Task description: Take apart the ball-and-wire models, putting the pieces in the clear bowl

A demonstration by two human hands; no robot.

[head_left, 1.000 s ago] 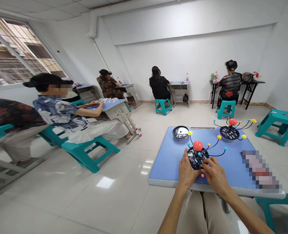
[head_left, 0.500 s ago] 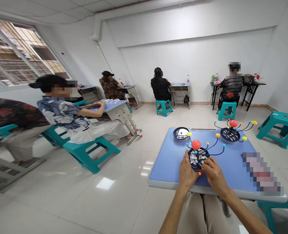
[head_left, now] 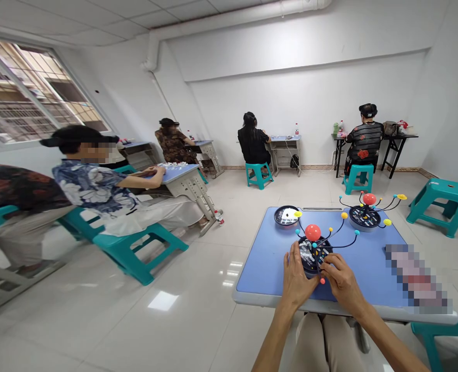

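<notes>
My left hand [head_left: 299,281] grips the left side of a round black base [head_left: 310,256] of a toy planet model, and my right hand [head_left: 339,279] presses its fingers on the base's lower right. An orange-red ball [head_left: 313,232] tops this model, and thin black wire arms carry small yellow and blue balls. A small orange ball [head_left: 322,281] shows just below the base, between my hands. Farther up the blue table stands a second, similar model [head_left: 364,217] with a red ball, out of reach of both hands.
A round black dish [head_left: 286,216] holding white contents sits at the table's far left corner. A pixelated patch [head_left: 417,279] hides something at the right. Seated people work at desks around the room, with teal stools [head_left: 442,206] standing nearby.
My head view has swung and levelled, shifting the whole room in frame. Both hands stay on the black base, with only small finger shifts.
</notes>
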